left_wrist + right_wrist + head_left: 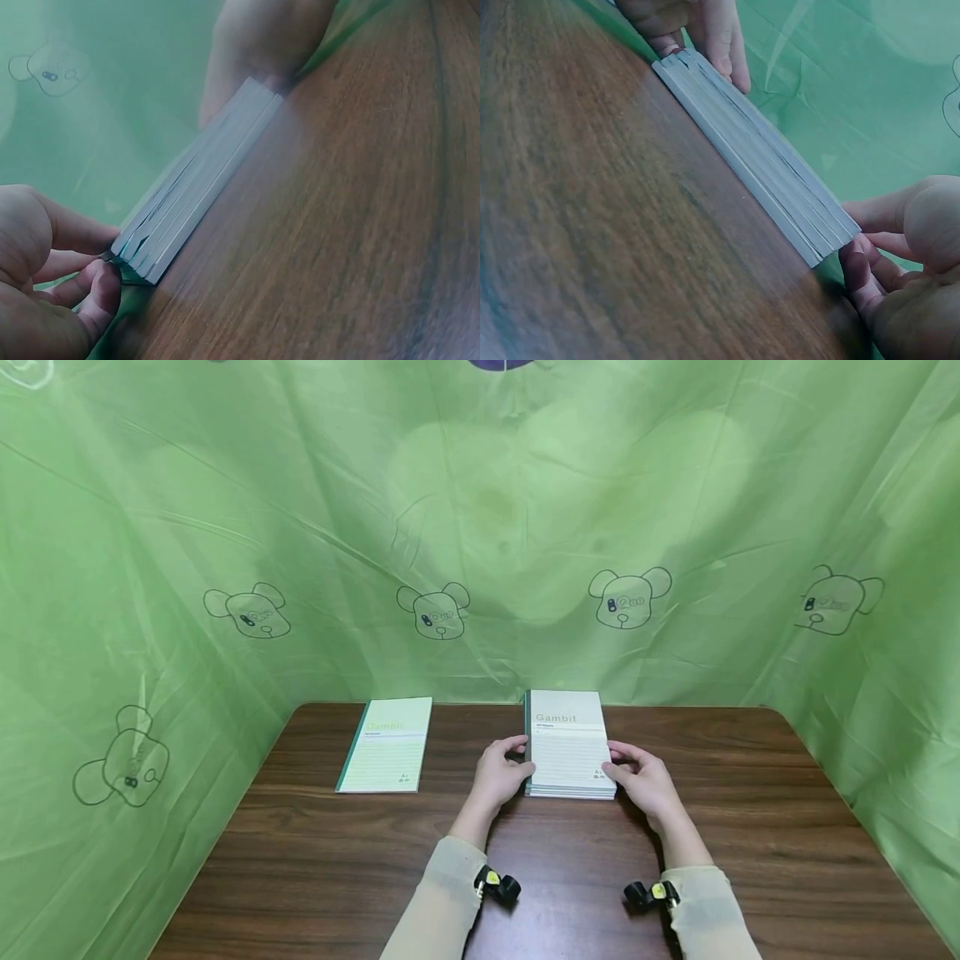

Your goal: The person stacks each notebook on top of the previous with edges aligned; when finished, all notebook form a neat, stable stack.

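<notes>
A stack of several notebooks [568, 752] with "Gambit" on the top cover lies towards the back of the table. My left hand [501, 770] holds its left side, where the dark green spines are. At the opposite side, my right hand [642, 778] grips the stack, its thumb by the near right corner. From the left wrist, the layered page edges [199, 184] show small gaps near the left fingers [82, 229]. In the right wrist view the right fingers [881, 214] meet the stack's other end. The fingertips beyond the stack are partly hidden.
A single notebook [386, 745] with a green spine lies left of the stack. Both stand on a dark wooden table [322, 868]. Green cloth [525, 635] with bear-face outlines hangs behind and along both sides.
</notes>
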`<state>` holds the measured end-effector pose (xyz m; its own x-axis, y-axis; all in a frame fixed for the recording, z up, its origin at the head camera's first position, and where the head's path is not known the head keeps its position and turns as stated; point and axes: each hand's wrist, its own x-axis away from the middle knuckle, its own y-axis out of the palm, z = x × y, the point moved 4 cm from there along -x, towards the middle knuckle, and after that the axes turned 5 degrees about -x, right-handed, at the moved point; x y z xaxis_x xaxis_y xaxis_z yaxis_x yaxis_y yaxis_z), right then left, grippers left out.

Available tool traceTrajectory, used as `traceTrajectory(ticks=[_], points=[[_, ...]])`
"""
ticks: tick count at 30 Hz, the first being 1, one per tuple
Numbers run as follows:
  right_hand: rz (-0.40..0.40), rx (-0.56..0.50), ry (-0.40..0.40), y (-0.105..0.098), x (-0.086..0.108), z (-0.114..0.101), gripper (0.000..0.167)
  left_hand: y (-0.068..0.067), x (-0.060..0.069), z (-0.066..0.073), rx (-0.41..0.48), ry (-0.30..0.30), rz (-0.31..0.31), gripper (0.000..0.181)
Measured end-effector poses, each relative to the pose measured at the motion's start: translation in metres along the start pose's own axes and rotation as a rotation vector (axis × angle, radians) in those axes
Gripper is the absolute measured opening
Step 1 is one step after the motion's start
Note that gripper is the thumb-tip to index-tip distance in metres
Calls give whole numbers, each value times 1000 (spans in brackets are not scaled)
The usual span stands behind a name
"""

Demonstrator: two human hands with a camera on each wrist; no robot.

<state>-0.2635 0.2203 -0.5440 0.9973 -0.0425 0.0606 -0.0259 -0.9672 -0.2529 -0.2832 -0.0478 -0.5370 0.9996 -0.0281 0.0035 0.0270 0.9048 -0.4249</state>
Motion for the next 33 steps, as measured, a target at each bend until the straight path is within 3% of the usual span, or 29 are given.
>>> traceTrajectory(ticks=[14, 19, 23, 25, 29, 33], points=[[25, 95, -16, 4, 6, -12, 49, -2, 1, 4, -86, 37, -9, 51], [93, 92, -12, 5, 9, -21, 49, -11, 1, 9, -57, 28, -15, 47], [134, 63, -47, 12, 11, -38, 47, -24, 4, 20, 4, 30, 11, 42], [131, 36, -68, 19, 13, -48, 46, -29, 5, 26, -4, 56, 14, 41], [103, 12, -88, 39, 17, -68, 47, -42, 6, 33, -117, 151, 8, 38], [52, 9, -94, 69, 18, -88, 48, -66, 9, 33, -209, 231, 4, 40]])
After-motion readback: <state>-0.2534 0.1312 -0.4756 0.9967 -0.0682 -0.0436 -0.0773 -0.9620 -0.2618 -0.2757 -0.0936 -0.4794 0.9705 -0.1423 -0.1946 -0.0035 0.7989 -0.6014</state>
